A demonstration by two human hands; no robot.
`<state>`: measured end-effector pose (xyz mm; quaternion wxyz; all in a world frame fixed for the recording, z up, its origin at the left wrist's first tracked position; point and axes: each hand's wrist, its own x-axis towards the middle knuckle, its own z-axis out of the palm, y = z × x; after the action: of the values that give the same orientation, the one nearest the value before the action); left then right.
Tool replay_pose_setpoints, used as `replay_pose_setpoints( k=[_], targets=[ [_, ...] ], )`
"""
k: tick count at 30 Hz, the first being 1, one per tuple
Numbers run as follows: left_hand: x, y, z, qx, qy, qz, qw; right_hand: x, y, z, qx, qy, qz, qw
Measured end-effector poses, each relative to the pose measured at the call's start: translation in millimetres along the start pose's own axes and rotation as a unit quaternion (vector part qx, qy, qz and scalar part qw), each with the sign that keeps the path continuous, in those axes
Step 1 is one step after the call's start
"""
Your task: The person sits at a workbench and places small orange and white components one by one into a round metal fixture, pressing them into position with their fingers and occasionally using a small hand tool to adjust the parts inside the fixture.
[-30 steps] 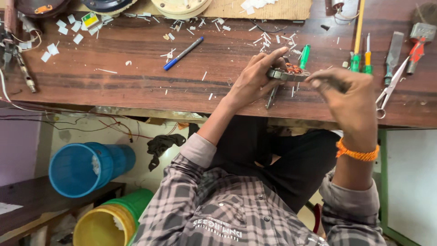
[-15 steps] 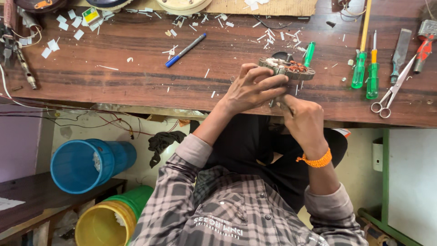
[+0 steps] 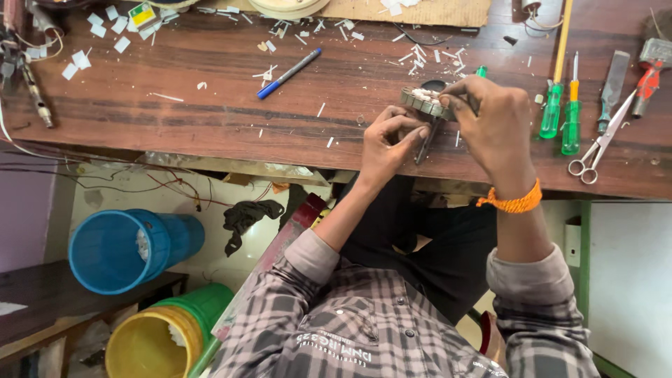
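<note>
A small round metal part (image 3: 423, 101) with slotted edges and white bits inside sits at the front of the brown wooden bench (image 3: 210, 112). My right hand (image 3: 493, 119), with an orange band on the wrist, grips its right rim. My left hand (image 3: 389, 140) pinches it from below. A dark thin tool (image 3: 424, 145) hangs under the part between both hands.
A blue pen (image 3: 288, 73) lies left of the hands. Two green-handled screwdrivers (image 3: 560, 112), a chisel (image 3: 613, 87), scissors (image 3: 595, 150) and a red-handled tool (image 3: 647, 77) lie to the right. White scraps litter the bench. A blue bucket (image 3: 119, 248) and a yellow one (image 3: 150, 343) stand below.
Both hands have stayed on the round part, shifting their grip; my right hand has risen from beneath it to its right rim. The view shifted slightly.
</note>
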<state>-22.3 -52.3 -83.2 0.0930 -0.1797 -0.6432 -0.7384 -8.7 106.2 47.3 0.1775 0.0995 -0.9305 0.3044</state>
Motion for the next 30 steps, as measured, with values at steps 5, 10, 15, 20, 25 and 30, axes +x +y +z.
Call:
replay_pose_setpoints(
  k=[5,10,15,20,25,30],
  targets=[
    [-2.2,-11.3,6.7,-0.123,0.010,-0.154,0.980,18.2,14.6,6.9,0.110,-0.067,0.098,0.987],
    [0.1,-17.9,15.6,-0.203,0.054,-0.241,0.948,27.6,38.1,11.2,0.028,-0.086,0.114,0.989],
    [7.7,-19.8,27.0,-0.217,0.073,-0.282,0.932,20.4,59.4,7.7,0.023,-0.057,0.154,0.986],
    [-4.8,2.1,30.6,0.005,0.120,-0.087,0.989,8.2,72.6,1.3,0.042,-0.012,0.172,0.984],
    [12.3,27.6,1.2,0.323,0.034,0.291,0.900,-1.5,71.8,-11.9,0.081,0.020,0.183,0.980],
    [62.4,30.9,-15.7,0.242,-0.191,0.258,0.916,-6.1,46.7,-38.8,0.184,0.041,0.171,0.967]
  ],
)
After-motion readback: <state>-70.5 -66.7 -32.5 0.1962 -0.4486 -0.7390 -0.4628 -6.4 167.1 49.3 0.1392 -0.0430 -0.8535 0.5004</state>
